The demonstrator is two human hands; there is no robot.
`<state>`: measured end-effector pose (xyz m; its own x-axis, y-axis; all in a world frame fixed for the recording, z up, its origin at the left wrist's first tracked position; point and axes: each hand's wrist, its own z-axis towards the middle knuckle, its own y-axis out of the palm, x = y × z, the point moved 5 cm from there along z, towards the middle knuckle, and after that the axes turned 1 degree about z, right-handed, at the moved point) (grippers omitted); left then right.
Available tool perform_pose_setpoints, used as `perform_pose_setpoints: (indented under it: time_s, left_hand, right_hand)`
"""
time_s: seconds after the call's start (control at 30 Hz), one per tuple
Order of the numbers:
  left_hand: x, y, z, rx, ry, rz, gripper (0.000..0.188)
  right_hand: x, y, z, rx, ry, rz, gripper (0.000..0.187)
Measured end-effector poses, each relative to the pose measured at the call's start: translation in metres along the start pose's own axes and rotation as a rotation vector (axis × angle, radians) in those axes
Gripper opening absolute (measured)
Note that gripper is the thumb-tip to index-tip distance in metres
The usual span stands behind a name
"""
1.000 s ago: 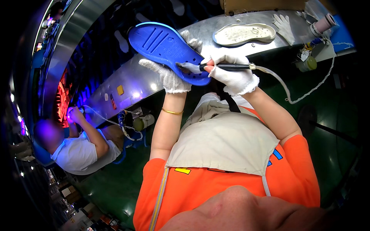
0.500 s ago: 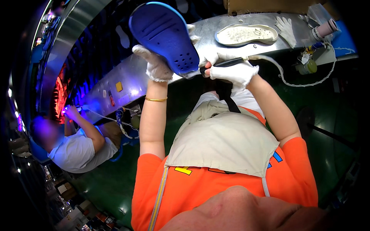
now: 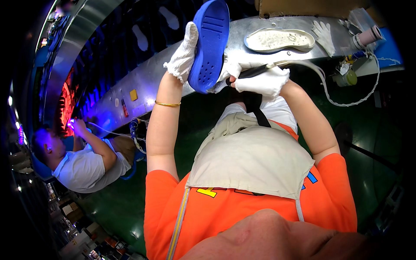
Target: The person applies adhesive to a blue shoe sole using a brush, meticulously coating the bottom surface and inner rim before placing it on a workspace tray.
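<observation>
Overhead, curved metal table (image 3: 260, 32) along upper edge of view, bearing white insole-shaped sole (image 3: 279, 40), spare white glove (image 3: 323, 31) just beside it, pink-and-white spool (image 3: 366, 37) at far right. Small olive-green pot (image 3: 346, 78) below table's right end, near white cable (image 3: 329, 93) looping down from tool and back up toward spool. Brown cardboard (image 3: 312, 6) behind white sole at top edge. On table's left stretch: small yellow square tag (image 3: 134, 94) and small red-and-white sticker (image 3: 125, 108), print too small to tell. Second person (image 3: 82, 162) in white shirt seated at lower left, well apart, hands up at blue-lit part of table. Nothing between hands and blue sole.

Left hand (image 3: 182, 54), in white glove, clenched on blue shoe sole (image 3: 210, 45); fingers wrapped along its left edge. Sole held in air in front of table, tilted nearly upright, tread side with grooves and small holes facing camera. Gold bangle (image 3: 167, 104) on left wrist.

Right hand (image 3: 262, 80), also gloved white, clenched around black pen-shaped tool (image 3: 251, 71); tool's tip at sole's lower right edge, touching or just beside it, cannot tell which. Beige apron (image 3: 251, 160) over orange shirt (image 3: 242, 216) below.
</observation>
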<state>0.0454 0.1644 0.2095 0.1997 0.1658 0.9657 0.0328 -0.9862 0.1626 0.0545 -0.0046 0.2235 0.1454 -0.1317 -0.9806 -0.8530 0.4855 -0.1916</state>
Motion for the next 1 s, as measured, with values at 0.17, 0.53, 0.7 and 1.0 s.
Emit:
perform_pose_setpoints:
  time_s: [0.17,0.53,0.7,1.0]
  left_hand:
    - [-0.002,-0.003,0.002,0.100,-0.116,-0.050,0.080]
    - [0.009,0.002,-0.004,0.211,-0.142,0.016,0.082]
    - [0.004,-0.018,-0.004,0.231,-0.126,-0.003,0.083]
    - [-0.034,-0.055,-0.015,-0.249,-0.087,-0.914,0.084]
  right_hand:
    - [0.005,-0.005,0.009,0.092,-0.103,0.226,0.006]
    - [0.018,-0.015,0.013,0.148,0.066,0.100,0.011]
    - [0.015,-0.021,0.007,0.026,-0.045,-0.063,0.015]
    - [0.009,-0.028,-0.005,0.291,-0.072,0.208,0.020]
